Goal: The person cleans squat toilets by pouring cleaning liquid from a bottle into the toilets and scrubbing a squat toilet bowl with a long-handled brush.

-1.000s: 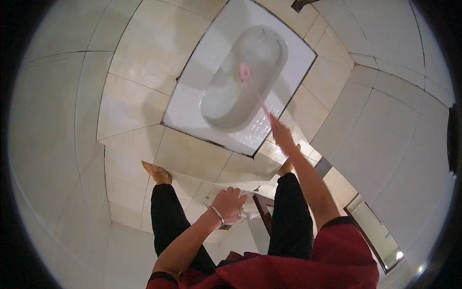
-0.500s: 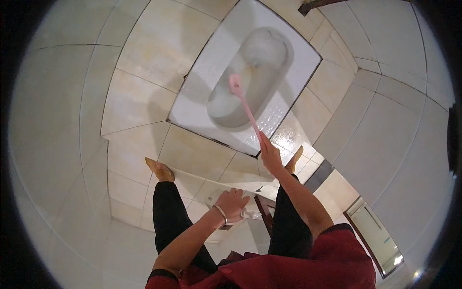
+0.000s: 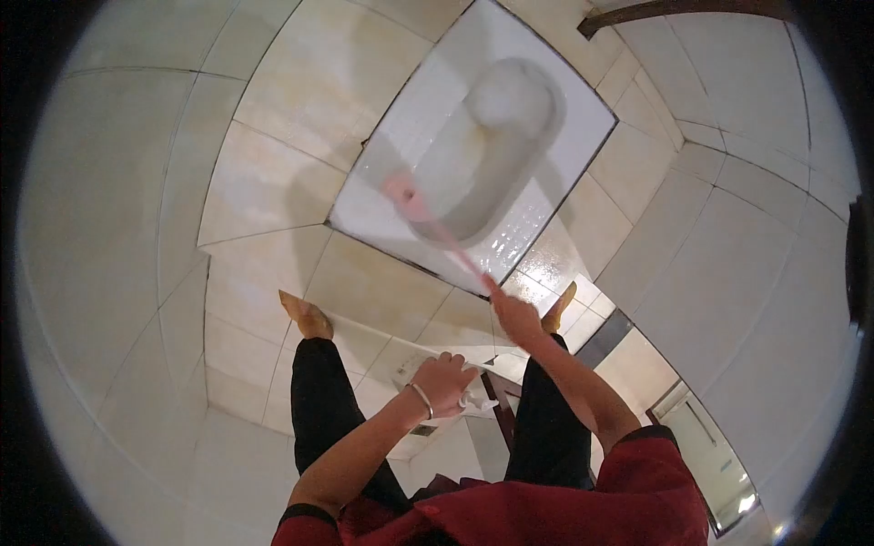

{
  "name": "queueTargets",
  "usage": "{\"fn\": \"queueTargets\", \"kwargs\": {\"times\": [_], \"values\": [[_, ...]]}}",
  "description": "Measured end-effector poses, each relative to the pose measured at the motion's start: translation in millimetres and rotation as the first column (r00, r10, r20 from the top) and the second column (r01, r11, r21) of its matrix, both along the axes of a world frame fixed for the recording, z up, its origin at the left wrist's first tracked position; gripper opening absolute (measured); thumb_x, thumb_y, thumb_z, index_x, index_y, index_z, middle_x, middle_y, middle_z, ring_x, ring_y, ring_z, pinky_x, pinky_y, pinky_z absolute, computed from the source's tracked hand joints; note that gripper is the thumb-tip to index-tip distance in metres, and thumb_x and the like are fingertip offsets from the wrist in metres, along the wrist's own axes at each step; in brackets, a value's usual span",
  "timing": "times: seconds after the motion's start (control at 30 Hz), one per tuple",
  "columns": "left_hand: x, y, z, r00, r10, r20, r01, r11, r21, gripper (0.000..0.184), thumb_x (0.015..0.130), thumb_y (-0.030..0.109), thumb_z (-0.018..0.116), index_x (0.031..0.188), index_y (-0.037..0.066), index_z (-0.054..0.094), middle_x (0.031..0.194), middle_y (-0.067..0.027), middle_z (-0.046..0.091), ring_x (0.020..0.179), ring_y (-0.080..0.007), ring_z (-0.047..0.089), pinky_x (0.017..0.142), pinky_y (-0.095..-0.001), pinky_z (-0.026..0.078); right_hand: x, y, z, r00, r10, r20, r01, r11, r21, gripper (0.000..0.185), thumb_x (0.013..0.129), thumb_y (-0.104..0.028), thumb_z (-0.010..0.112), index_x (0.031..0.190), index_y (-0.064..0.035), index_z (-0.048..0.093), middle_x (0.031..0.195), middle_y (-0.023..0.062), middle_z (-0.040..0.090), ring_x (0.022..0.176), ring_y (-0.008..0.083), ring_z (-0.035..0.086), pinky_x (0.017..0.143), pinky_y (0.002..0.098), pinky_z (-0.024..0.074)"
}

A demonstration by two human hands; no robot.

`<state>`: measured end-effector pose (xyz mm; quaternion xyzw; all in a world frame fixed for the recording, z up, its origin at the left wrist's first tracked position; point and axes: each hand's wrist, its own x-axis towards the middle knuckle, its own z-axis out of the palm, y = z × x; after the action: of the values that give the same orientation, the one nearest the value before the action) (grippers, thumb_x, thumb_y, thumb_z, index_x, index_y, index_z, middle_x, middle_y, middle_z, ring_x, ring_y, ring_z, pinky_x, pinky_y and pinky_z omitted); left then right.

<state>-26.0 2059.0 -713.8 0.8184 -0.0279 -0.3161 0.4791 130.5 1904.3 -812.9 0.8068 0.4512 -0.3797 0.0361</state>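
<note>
My right hand (image 3: 514,317) grips the handle end of a pink long-handled brush (image 3: 407,195). The brush head, blurred by motion, is over the near-left edge of the basin of a white squat toilet (image 3: 584,123). Cloudy liquid and a yellowish stain show inside the basin. Lower down, my left hand (image 3: 443,384), with a bracelet on its wrist, is curled in front of my body. Something small and whitish sticks out beside its fingers; what it is cannot be made out.
Beige floor tiles (image 3: 378,287) surround the toilet, with my bare feet on either side below it. Tiled walls rise left and right. A dark brown bar (image 3: 683,11) crosses the top right. A framed panel (image 3: 706,455) is at the lower right.
The brush head has swung from the middle of the basin to its near-left edge. My right hand has moved slightly down and back. My left hand has hardly moved.
</note>
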Motion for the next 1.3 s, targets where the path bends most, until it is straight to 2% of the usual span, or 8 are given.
{"fn": "queueTargets", "kwargs": {"times": [0.1, 0.23, 0.4, 0.47, 0.67, 0.97, 1.03, 1.3], "values": [[-10, -6, 2, 1.000, -0.003, -0.013, 0.002, 1.000, -0.002, 0.048, 0.058, 0.028, 0.066, 0.101, 0.010, 0.053, 0.088, -0.0132, 0.051, 0.086, -0.0283, 0.051, 0.068, -0.0395, 0.044, 2, 29, 6, 0.983, -0.183, -0.027, 0.174, 0.964, -0.199, 0.063, 0.085, -0.016, 0.043, 0.137, -0.0222, 0.007, 0.061, 0.0094, 0.055, 0.048, 0.0219, 0.054, 0.041, 0.0359, 0.0452], [0, 1, 5, 0.998, -0.059, -0.035, 0.058, 0.998, -0.018, 0.048, 0.058, 0.027, 0.066, 0.101, 0.010, 0.053, 0.087, -0.0128, 0.051, 0.086, -0.0281, 0.052, 0.066, -0.0401, 0.045, -28, 19, 12, 0.949, 0.304, -0.079, -0.310, 0.947, -0.080, 0.069, 0.082, -0.013, 0.046, 0.137, -0.0229, 0.006, 0.057, 0.0083, 0.055, 0.042, 0.0195, 0.052, 0.034, 0.0357, 0.0415], [-2, -4, 0, 0.999, -0.038, -0.004, 0.038, 0.999, -0.005, 0.049, 0.058, 0.028, 0.066, 0.101, 0.011, 0.053, 0.086, -0.0125, 0.051, 0.086, -0.0280, 0.052, 0.065, -0.0403, 0.045, 72, 65, -51, 0.953, -0.292, 0.081, 0.287, 0.955, 0.077, 0.061, 0.083, -0.011, 0.040, 0.136, -0.0167, 0.011, 0.073, 0.0167, 0.059, 0.056, 0.0270, 0.057, 0.047, 0.0389, 0.0450], [-3, -4, 3, 0.999, -0.054, -0.004, 0.054, 0.998, 0.017, 0.049, 0.058, 0.028, 0.066, 0.101, 0.011, 0.053, 0.087, -0.0125, 0.051, 0.086, -0.0280, 0.052, 0.065, -0.0405, 0.046, 127, 111, -40, 0.631, -0.766, -0.121, 0.776, 0.625, 0.085, 0.044, 0.090, -0.020, 0.034, 0.132, -0.0177, 0.023, 0.085, 0.0208, 0.059, 0.066, 0.0347, 0.058, 0.058, 0.0432, 0.0456], [6, 1, 7, 0.998, -0.067, -0.009, 0.067, 0.997, -0.028, 0.048, 0.059, 0.029, 0.066, 0.101, 0.010, 0.053, 0.087, -0.0128, 0.051, 0.085, -0.0280, 0.052, 0.068, -0.0404, 0.046, 109, 32, -23, 0.647, -0.763, 0.010, 0.758, 0.644, 0.102, 0.036, 0.091, -0.024, 0.034, 0.127, -0.0173, 0.037, 0.064, 0.0107, 0.053, 0.046, 0.0175, 0.048, 0.042, 0.0342, 0.0415], [-1, -5, 2, 1.000, -0.007, 0.017, 0.007, 1.000, -0.014, 0.043, 0.059, 0.027, 0.065, 0.096, 0.011, 0.052, 0.085, -0.0112, 0.051, 0.083, -0.0279, 0.052, 0.064, -0.0393, 0.047, 154, 113, -98, 0.535, -0.831, -0.154, 0.831, 0.550, -0.082, 0.031, 0.087, -0.027, 0.039, 0.113, -0.0135, 0.049, 0.081, 0.0142, 0.061, 0.064, 0.0298, 0.060, 0.059, 0.0412, 0.0465], [2, -1, 5, 1.000, 0.000, 0.011, 0.000, 1.000, -0.016, 0.042, 0.058, 0.027, 0.066, 0.095, 0.010, 0.052, 0.085, -0.0114, 0.051, 0.082, -0.0278, 0.052, 0.064, -0.0390, 0.047, 153, 91, -91, 0.758, -0.645, 0.096, 0.592, 0.742, 0.315, 0.032, 0.087, -0.028, 0.039, 0.115, -0.0176, 0.048, 0.079, 0.0136, 0.061, 0.065, 0.0312, 0.059, 0.060, 0.0432, 0.0461], [5, 7, 8, 1.000, -0.025, 0.007, 0.025, 0.999, -0.021, 0.045, 0.059, 0.028, 0.066, 0.097, 0.009, 0.053, 0.086, -0.0122, 0.050, 0.083, -0.0272, 0.052, 0.065, -0.0395, 0.046, 199, 78, -69, 0.905, -0.302, 0.300, 0.326, 0.945, -0.034, 0.033, 0.087, -0.026, 0.036, 0.116, -0.0192, 0.050, 0.094, 0.0142, 0.060, 0.083, 0.0304, 0.059, 0.073, 0.0413, 0.0465]]}}
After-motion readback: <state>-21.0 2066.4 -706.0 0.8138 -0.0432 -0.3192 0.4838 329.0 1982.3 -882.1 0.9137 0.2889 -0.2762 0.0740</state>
